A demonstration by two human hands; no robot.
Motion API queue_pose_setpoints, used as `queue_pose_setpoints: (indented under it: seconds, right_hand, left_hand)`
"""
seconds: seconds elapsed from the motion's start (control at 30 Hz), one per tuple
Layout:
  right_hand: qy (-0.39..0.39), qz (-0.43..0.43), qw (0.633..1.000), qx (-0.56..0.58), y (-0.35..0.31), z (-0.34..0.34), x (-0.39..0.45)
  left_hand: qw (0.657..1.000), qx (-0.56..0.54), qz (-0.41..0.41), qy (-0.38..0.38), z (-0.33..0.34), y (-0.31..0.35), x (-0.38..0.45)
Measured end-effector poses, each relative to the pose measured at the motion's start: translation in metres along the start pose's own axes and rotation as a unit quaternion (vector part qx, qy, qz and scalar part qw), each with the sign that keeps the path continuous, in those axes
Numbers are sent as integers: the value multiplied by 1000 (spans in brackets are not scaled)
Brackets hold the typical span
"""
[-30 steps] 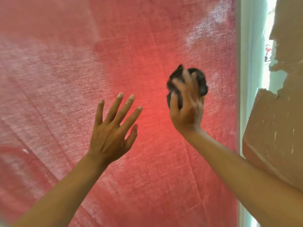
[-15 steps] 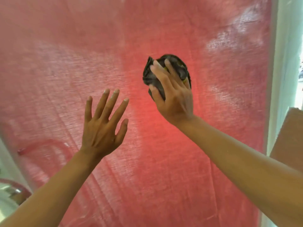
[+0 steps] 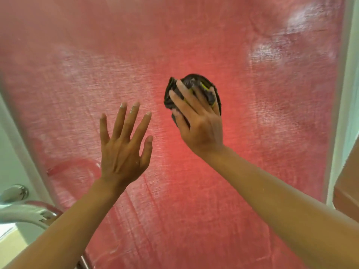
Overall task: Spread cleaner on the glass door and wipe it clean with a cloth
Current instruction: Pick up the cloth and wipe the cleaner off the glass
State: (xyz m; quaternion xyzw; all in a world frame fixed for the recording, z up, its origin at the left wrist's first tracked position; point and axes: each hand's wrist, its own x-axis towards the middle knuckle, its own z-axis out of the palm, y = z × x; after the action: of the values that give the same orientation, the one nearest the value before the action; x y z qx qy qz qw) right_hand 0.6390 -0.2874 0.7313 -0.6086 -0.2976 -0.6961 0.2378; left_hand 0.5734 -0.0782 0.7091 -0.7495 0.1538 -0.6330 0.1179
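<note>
The glass door (image 3: pixel 252 171) fills the view, with a red woven curtain showing through it and pale cleaner smears at the upper right. My right hand (image 3: pixel 198 123) presses a bunched dark cloth (image 3: pixel 174 92) with a yellow-green patch against the glass near the middle, fingers curled over it. My left hand (image 3: pixel 124 144) is held flat with spread, straight fingers at the glass just left of the cloth; whether the palm touches the pane is unclear.
A chrome door handle (image 3: pixel 29 212) and a round chrome knob (image 3: pixel 16 192) sit at the lower left on the pale door frame (image 3: pixel 11 144). A pale frame strip (image 3: pixel 347 94) runs down the right edge, with a brown board (image 3: pixel 347 181) beside it.
The cloth and my right hand slid left across the glass, from near the right frame to the middle. The view shifted left, revealing the handle. My left hand kept its spread pose.
</note>
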Motion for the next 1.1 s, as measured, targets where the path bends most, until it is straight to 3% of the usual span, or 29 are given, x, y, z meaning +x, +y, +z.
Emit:
queue_pose_setpoints:
  seconds: [0.13, 0.23, 0.33, 0.53, 0.63, 0.8, 0.97, 1.1]
  right_hand:
    - [26, 37, 999, 3, -18, 7, -27]
    - [-37, -49, 998, -8, -34, -3, -83]
    - [-53, -113, 992, -27, -25, -5, -70]
    - [48, 47, 996, -52, -20, 18, 22]
    - [46, 20, 997, -59, -32, 14, -7]
    - [-38, -73, 996, -33, -43, -14, -78]
    - [-80, -46, 996, 19, -44, -36, -74]
    - [-53, 8, 997, 48, -53, -51, -50]
  left_hand:
    - [1000, -5, -7, 4, -1, -5, -8]
    - [1000, -1, -9, -3, -1, -6, -13]
    - [1000, -4, -10, -4, -1, -7, -12]
    - [1000, -7, -18, 0, -5, -6, -5]
    - [1000, -14, -22, -6, -7, -5, -8]
    - [999, -23, -34, -35, -15, 0, -26]
    - [996, -31, -51, -62, -30, 10, -40]
    - [996, -31, -58, -59, -57, 15, -35]
